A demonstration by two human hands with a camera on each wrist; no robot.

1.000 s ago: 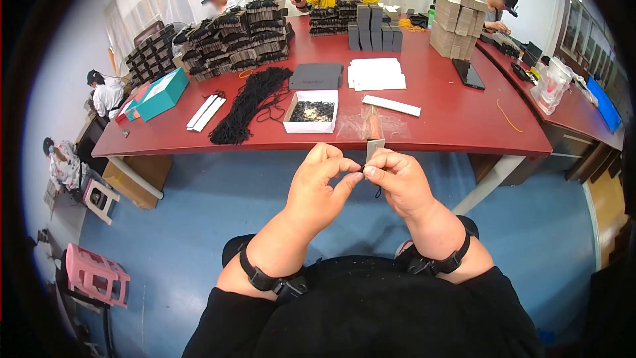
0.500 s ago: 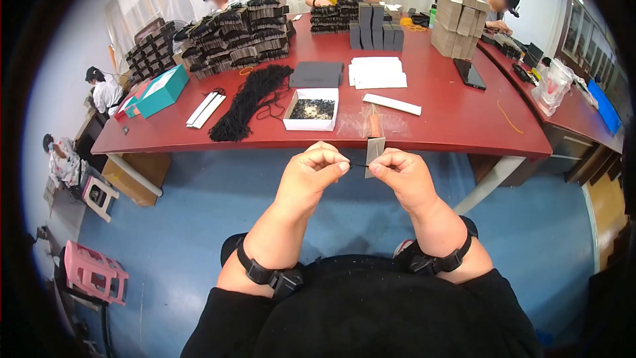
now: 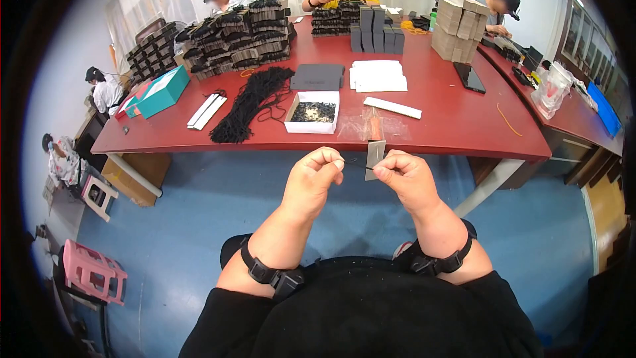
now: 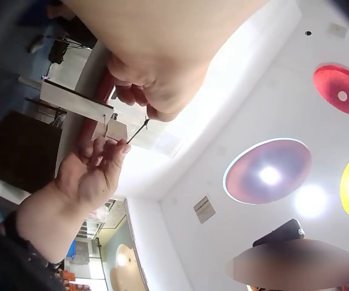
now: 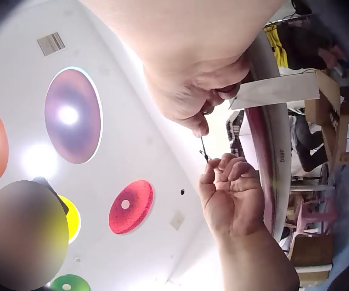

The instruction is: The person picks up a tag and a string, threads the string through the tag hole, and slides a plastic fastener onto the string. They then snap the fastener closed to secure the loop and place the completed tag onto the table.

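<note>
A thin black cord (image 3: 358, 164) stretches between my two hands in front of the table edge. My left hand (image 3: 306, 182) pinches one end between thumb and index finger; in the left wrist view a small knot (image 4: 146, 123) shows at those fingertips. The thumb and index finger of my right hand (image 3: 411, 182) pinch the cord farther along. Close by the right fingertips is a narrow grey card (image 3: 375, 154), its long side pointing toward me. In the left wrist view the cord runs to a small hole near the end of this card (image 4: 74, 100).
On the red table (image 3: 457, 132) lie a black cord bundle (image 3: 248, 109), a white box (image 3: 310, 128) of small black pieces, white cards (image 3: 377, 76), a white strip (image 3: 392, 106) and a phone (image 3: 469, 75). Stacked bundles (image 3: 232, 40) stand behind. Several people sit around.
My hands, fingertips together a second ago, have drawn apart, the left going leftward, and the cord now spans the gap. Across the table, the person in yellow has moved their hands.
</note>
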